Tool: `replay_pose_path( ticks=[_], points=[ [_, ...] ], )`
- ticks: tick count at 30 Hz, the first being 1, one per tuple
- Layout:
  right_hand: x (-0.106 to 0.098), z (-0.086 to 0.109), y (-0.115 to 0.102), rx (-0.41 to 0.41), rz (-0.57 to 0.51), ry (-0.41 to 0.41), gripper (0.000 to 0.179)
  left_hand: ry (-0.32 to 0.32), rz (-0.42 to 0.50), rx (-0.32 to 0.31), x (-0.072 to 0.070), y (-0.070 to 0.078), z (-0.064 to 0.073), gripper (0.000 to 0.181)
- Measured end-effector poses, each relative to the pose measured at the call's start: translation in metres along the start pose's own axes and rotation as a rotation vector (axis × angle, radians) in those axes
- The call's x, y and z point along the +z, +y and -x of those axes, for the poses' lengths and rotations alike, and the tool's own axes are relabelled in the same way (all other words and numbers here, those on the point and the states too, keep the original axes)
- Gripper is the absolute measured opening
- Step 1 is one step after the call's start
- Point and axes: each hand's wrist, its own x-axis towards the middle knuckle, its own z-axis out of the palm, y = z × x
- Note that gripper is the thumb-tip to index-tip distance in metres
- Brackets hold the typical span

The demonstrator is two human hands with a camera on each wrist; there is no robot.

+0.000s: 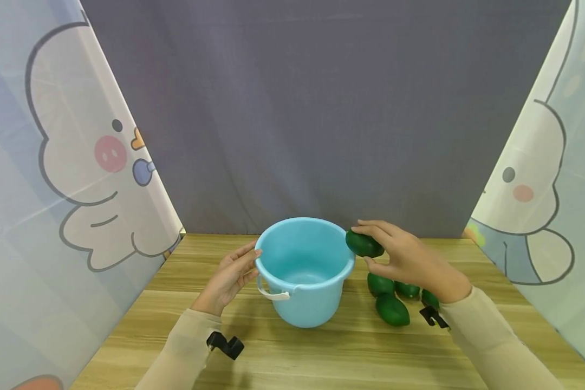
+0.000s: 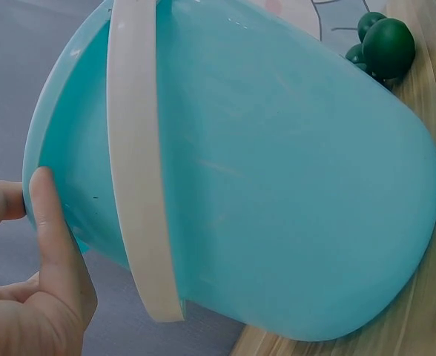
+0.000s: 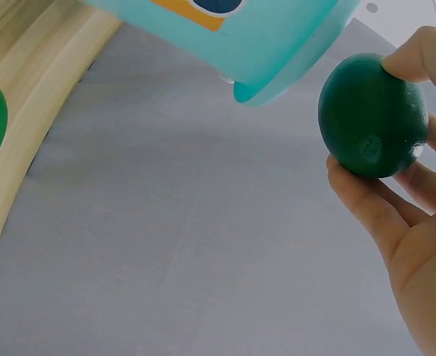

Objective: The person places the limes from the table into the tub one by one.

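A light blue bucket (image 1: 308, 306) with a white handle (image 1: 273, 295) stands upright on the wooden table, its inner bottom visible. At its left rim, my left hand (image 1: 231, 279) holds the edge between thumb and fingers; the left wrist view shows the thumb (image 2: 49, 215) lapping over the rim. My right hand (image 1: 404, 257) grips a glossy dark green avocado (image 3: 372, 115) between thumb and fingers. That avocado is raised beside the bucket's right rim, above the table. Beneath the right hand, several more avocados (image 1: 392, 310) lie close together on the table.
The wooden table (image 1: 283, 360) ends at a grey cloth backdrop (image 1: 312, 119). Printed cartoon curtains stand on both sides, the left curtain (image 1: 78, 162) and the right curtain (image 1: 531, 216). A black wrist mount (image 1: 226, 345) is on the left sleeve.
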Motion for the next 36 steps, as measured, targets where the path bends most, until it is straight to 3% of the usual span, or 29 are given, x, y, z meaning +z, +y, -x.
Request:
replay_pose_path(
  ticks=[25,36],
  points=[
    [0.012,-0.016,-0.004,-0.039,-0.039,0.031,0.054,-0.003,-0.013,0.001,-0.001,0.001,0.000,0.057],
    [0.019,-0.024,-0.004,-0.038,-0.070,0.005,0.052,0.004,-0.001,-0.008,0.000,0.001,0.000,0.057]
  ],
)
